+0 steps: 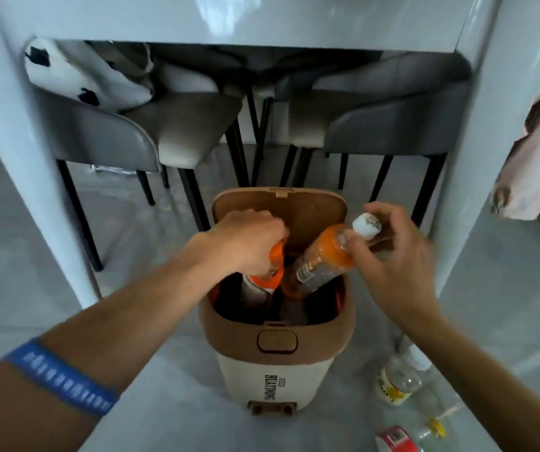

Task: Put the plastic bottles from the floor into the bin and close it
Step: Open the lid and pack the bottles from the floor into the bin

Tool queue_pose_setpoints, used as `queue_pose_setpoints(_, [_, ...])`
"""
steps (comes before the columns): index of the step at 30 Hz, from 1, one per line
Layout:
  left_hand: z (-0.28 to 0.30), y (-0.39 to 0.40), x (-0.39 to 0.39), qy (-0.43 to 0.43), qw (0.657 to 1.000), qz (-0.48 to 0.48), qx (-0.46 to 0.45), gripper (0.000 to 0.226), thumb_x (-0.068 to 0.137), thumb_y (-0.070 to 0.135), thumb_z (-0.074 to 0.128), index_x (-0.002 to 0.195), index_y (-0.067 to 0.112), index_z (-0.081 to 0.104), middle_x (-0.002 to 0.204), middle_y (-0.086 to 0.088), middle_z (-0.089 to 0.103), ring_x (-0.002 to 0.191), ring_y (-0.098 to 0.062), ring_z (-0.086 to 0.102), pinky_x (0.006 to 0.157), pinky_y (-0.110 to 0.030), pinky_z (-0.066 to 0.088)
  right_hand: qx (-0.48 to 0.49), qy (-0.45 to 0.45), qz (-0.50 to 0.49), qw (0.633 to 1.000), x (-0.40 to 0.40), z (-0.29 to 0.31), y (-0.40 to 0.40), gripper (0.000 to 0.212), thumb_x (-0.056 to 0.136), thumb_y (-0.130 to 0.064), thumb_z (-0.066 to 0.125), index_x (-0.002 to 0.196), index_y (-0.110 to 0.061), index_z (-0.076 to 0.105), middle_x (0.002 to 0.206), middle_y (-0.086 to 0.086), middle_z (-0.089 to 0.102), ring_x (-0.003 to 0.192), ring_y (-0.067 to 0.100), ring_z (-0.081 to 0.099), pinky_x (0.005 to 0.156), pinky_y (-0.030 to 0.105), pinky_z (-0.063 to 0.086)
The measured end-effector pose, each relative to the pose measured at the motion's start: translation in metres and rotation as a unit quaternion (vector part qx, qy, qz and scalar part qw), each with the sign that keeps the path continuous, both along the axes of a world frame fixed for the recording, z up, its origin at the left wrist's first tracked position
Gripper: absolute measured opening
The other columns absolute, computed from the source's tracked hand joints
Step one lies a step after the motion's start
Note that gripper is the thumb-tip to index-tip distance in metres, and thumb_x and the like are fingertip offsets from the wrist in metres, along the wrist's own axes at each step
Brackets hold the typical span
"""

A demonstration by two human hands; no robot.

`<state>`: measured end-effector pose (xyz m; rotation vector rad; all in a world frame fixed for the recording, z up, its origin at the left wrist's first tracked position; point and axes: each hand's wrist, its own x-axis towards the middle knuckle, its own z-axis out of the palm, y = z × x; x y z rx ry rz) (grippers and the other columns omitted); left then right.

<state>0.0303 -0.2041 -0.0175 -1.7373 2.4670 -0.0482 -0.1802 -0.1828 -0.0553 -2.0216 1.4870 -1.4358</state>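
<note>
Left hand [249,243] and right hand [389,252] each grip orange-labelled bottle over open bin [275,331].

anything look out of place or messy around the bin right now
Yes. Clear plastic bottles lie on the grey floor right of the tan-and-cream bin: one with a yellow label, one with a red label. In the bin, the orange-labelled bottle in the right hand sits tilted, its white cap above the rim.
</note>
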Motion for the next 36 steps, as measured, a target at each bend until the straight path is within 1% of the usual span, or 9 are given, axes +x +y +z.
queue_pose_setpoints(4, [-0.038,-0.009,0.028,0.057,0.996,0.044,0.046,0.036,0.083,0.018,0.067,0.116,0.024,0.055,0.101,-0.001,0.058,0.098,-0.028,0.062,0.067,-0.035,0.044,0.05,0.062,0.022,0.997,0.027,-0.017,-0.014,0.03,0.087,-0.03,0.068,0.108,-0.026,0.047,0.085,-0.02,0.058,0.076,0.002,0.058,0.07,0.018,0.043])
queue_pose_setpoints(8, [-0.068,-0.014,0.046,0.068,0.996,0.051,0.036,0.054,0.082,0.027,0.074,0.129,0.026,0.049,0.123,-0.004,0.06,0.11,-0.028,0.06,0.085,-0.042,0.052,0.048,0.194,0.069,0.977,0.045,-0.032,-0.029,0.025,0.089,-0.033,0.063,0.103,-0.025,0.044,0.089,-0.007,0.064,0.076,0.015,0.061,0.069,0.032,0.047])
queue_pose_setpoints(11, [-0.082,-0.018,0.051,0.072,0.996,0.037,0.025,0.068,0.085,0.03,0.07,0.14,0.026,0.031,0.134,-0.005,0.055,0.116,-0.031,0.058,0.088,-0.045,0.051,0.08,0.423,0.069,0.9,0.051,-0.049,-0.043,0.027,0.089,-0.036,0.058,0.109,-0.022,0.047,0.098,0.004,0.069,0.097,0.027,0.061,0.089,0.039,0.039])
queue_pose_setpoints(14, [-0.086,-0.019,0.05,0.086,0.996,0.02,0.003,0.048,0.09,0.016,0.062,0.134,0.02,0.042,0.133,-0.006,0.052,0.116,-0.03,0.056,0.089,-0.044,0.05,0.102,0.523,0.045,0.845,0.055,-0.053,-0.048,0.027,0.091,-0.03,0.053,0.116,-0.02,0.055,0.109,0.007,0.069,0.113,0.03,0.053,0.096,0.041,0.033])
queue_pose_setpoints(19, [-0.092,-0.013,0.044,-0.079,0.996,-0.005,-0.032,0.018,0.088,0.013,0.056,0.103,0.013,0.067,0.112,-0.009,0.067,0.109,-0.027,0.059,0.1,-0.037,0.035,0.107,0.626,0.008,0.772,0.049,-0.043,-0.053,0.029,0.092,-0.036,0.053,0.108,-0.017,0.067,0.12,0.006,0.058,0.117,0.032,0.042,0.099,0.044,0.03])
queue_pose_setpoints(25, [-0.077,-0.005,0.017,0.047,0.999,-0.006,0.009,0.026,0.087,0.025,0.058,0.112,0.02,0.064,0.117,-0.004,0.064,0.107,-0.027,0.06,0.09,-0.043,0.049,0.117,0.466,0.069,0.874,0.021,-0.041,-0.034,0.036,0.092,-0.034,0.053,0.121,-0.015,0.06,0.126,0.007,0.048,0.114,0.03,0.052,0.091,0.041,0.045])
queue_pose_setpoints(30, [-0.05,0.011,-0.071,0.15,0.985,-0.078,-0.04,0.03,0.092,0.032,0.053,0.121,0.024,0.061,0.121,0.002,0.064,0.108,-0.026,0.061,0.084,-0.041,0.052,0.078,0.271,-0.009,0.959,-0.06,-0.045,-0.013,0.019,0.087,-0.023,0.056,0.098,-0.015,0.068,0.104,0.005,0.066,0.091,0.029,0.065,0.073,0.041,0.055])
queue_pose_setpoints(33, [-0.051,0.031,-0.138,0.186,0.966,-0.172,-0.055,0.026,0.093,0.027,0.05,0.115,0.02,0.062,0.114,0.0,0.066,0.104,-0.024,0.062,0.08,-0.038,0.051,0.1,0.191,-0.102,0.971,-0.12,-0.071,0.002,0.011,0.084,-0.018,0.06,0.089,-0.017,0.07,0.098,0.005,0.07,0.083,0.029,0.066,0.071,0.038,0.053])
queue_pose_setpoints(36, [-0.08,0.035,-0.201,0.13,0.965,-0.226,-0.002,0.027,0.092,0.022,0.05,0.118,0.017,0.057,0.119,-0.005,0.063,0.108,-0.028,0.059,0.078,-0.034,0.044,0.195,0.191,-0.19,0.943,-0.182,-0.104,0.015,0.028,0.088,-0.025,0.062,0.116,-0.021,0.066,0.125,0.006,0.063,0.099,0.029,0.065,0.081,0.037,0.052])
